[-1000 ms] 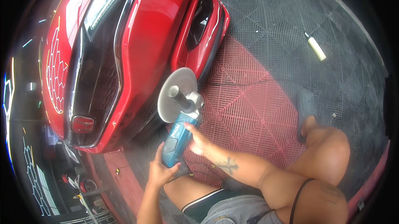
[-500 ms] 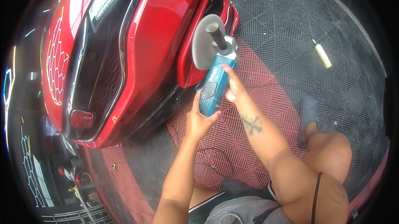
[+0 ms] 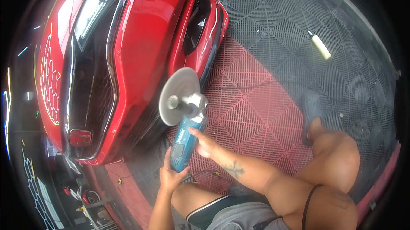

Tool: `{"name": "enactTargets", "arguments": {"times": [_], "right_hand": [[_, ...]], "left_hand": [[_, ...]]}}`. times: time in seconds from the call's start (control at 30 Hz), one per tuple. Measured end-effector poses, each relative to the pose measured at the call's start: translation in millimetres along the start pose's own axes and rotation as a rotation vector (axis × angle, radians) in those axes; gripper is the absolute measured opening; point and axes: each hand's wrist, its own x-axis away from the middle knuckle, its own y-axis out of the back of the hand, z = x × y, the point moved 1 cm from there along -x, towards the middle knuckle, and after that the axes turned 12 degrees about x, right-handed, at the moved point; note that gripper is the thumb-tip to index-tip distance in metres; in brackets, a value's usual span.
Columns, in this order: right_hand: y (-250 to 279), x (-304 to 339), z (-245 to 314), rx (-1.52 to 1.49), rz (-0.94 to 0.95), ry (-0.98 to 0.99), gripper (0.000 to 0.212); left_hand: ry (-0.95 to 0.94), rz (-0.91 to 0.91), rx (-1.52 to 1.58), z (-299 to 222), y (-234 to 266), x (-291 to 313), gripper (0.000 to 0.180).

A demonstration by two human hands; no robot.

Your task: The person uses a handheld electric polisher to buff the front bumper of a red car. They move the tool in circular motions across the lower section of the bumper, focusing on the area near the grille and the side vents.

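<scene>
Both my hands grip a blue and silver rotary polisher (image 3: pixel 184 138). My left hand (image 3: pixel 171 173) is wrapped round the rear end of its body, fingers along the left side. My right hand (image 3: pixel 205 143) holds the body further forward, thumb on top. A pale round polishing pad (image 3: pixel 184 80) sits at the head, blurred, with a dark side handle (image 3: pixel 175 102) in front of it. The pad overlaps the lower front bumper (image 3: pixel 143 38) of a red car; whether they touch I cannot tell.
A pale yellow bottle (image 3: pixel 321 47) with a dark nozzle lies on the grey grid floor tiles (image 3: pixel 265 8). Red tiles (image 3: pixel 247 80) lie under the polisher. A dark power cord (image 3: pixel 247 87) crosses them. My bent right leg (image 3: pixel 333 149) is at the right.
The polisher has come back toward me and left in the view, away from the bumper's side recess. Both hands have moved with it, still gripping. The view itself has shifted somewhat.
</scene>
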Motion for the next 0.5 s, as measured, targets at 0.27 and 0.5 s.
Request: {"name": "enactTargets", "arguments": {"times": [0.27, 0.5], "right_hand": [[37, -50, 139, -0.09, 0.239, 0.212, 0.095], [50, -60, 147, 0.072, 0.112, 0.204, 0.097]], "left_hand": [[-0.22, 0.015, -0.312, -93, -71, -98, 0.11], [-0.127, 0.057, -0.134, -86, -83, -106, 0.114]]}}
